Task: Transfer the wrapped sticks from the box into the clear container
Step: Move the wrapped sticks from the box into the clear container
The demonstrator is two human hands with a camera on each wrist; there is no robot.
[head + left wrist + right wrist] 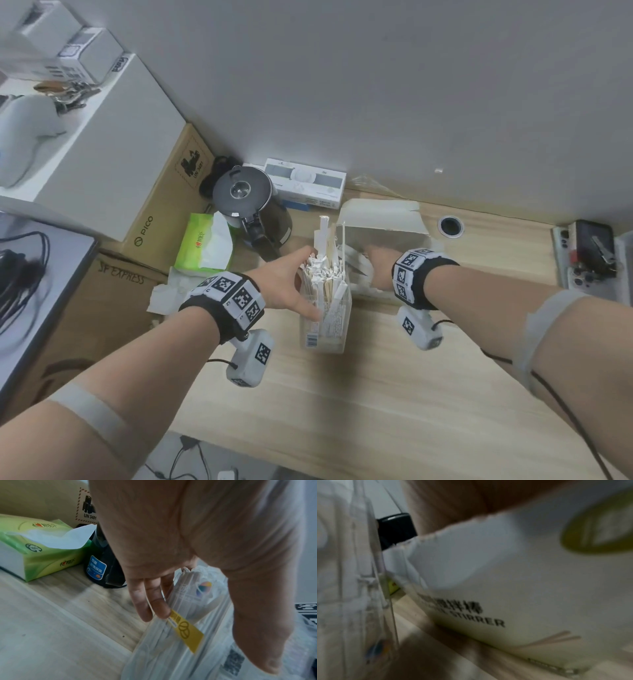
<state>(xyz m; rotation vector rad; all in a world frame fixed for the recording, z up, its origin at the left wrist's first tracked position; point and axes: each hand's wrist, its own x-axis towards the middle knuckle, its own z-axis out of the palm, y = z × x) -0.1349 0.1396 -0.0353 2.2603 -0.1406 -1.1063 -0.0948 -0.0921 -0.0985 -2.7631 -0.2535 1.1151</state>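
A clear container point(337, 329) stands upright mid-table, packed with white wrapped sticks point(325, 270). My left hand point(310, 284) grips it from the left, thumb on the near wall and fingers on the far side. The left wrist view shows those fingers point(150, 601) against the container wall point(163, 649), sticks point(188, 601) behind it. Just right of the container sits the open white stirrer box point(383, 233), its flap raised. My right hand point(378, 270) reaches down into it, fingers hidden. The right wrist view shows only the box side point(522, 588), blurred, and the container point(359, 588).
A dark kettle point(246, 202) and a green tissue pack point(205, 243) stand close behind and left of the container. A white carton point(308, 183) lies by the wall. Cardboard boxes point(102, 308) fill the left; a cable hole point(450, 226) and electronics point(592, 253) are right.
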